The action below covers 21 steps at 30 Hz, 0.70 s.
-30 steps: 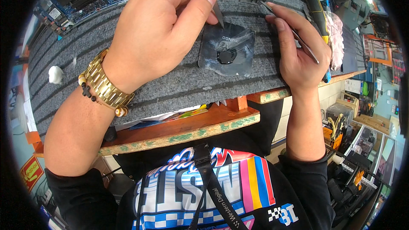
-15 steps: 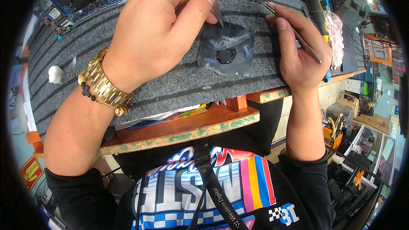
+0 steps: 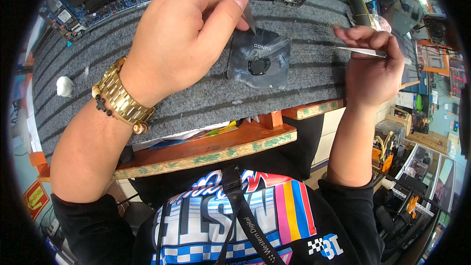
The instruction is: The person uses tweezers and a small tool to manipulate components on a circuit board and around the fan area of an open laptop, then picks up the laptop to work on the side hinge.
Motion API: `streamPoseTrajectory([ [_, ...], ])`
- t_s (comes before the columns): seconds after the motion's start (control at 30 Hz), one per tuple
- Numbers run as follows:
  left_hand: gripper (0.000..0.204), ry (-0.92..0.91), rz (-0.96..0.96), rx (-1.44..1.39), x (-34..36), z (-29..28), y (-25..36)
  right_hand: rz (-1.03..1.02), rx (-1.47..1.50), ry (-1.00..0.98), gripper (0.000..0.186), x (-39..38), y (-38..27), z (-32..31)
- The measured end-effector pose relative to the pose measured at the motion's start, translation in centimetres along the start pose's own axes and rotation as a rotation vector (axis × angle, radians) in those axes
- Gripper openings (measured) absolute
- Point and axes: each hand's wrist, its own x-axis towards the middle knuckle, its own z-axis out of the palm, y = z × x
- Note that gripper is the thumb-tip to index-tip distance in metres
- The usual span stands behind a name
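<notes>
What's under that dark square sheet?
Grey striped mat shows around the dark square sheet. The sheet covers whatever lies directly beneath, so that can't be seen.

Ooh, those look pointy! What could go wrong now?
The left hand holds a pointed metal tool with its tip by the dark packet, so it might scratch or poke it. The right hand holds a thin pointed tool too; if that grip slipped, it could drop.

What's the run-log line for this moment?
sheet: on mat | left hand: holds grey tool, tip by sheet's far edge | right hand: holds silver tool, right of sheet
</notes>
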Motion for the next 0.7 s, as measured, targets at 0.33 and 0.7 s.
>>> streamPoseTrajectory([
  [0.33,0.003,-0.003,-0.009,0.040,-0.1,0.0,0.2,0.653,-0.574,-0.091,0.030,2.6,-5.0,0.9],
  [0.7,0.015,-0.001,-0.001,0.239,-0.5,-0.2,-0.4,0.791,-0.404,-0.473,0.038,7.8,-1.7,1.7],
])
